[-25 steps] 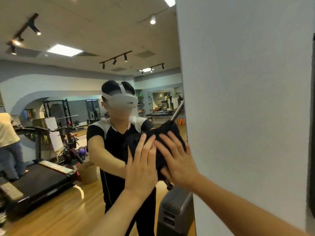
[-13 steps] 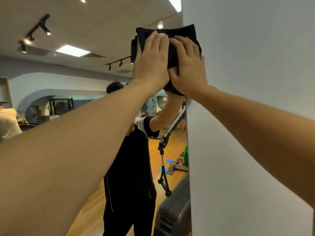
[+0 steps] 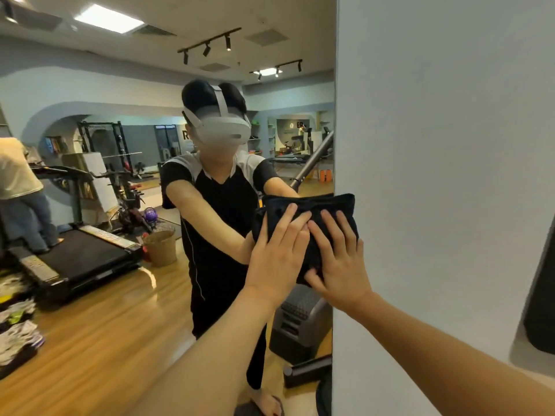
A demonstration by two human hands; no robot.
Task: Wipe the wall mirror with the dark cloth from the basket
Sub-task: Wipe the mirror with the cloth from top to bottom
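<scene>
The wall mirror (image 3: 126,310) fills the left two thirds of the view and ends at a grey wall on the right. A folded dark cloth (image 3: 312,211) lies flat against the glass at the mirror's right edge, about chest height. My left hand (image 3: 277,256) presses on the cloth's left part with straight, spread fingers. My right hand (image 3: 338,259) presses on its right part the same way, beside the left hand. The woven basket (image 3: 160,247) shows only as a reflection, standing on the wooden floor behind me.
The grey wall (image 3: 444,175) juts out right of the mirror, with a dark object (image 3: 540,304) at its far right edge. The glass reflects a treadmill (image 3: 81,259), gym machines, a grey machine (image 3: 300,319) low by the wall, and another person (image 3: 21,193) at the left.
Both hands slid the cloth down the mirror's right edge from well above head height to chest height. One second ago the cloth was at about this same low level.
</scene>
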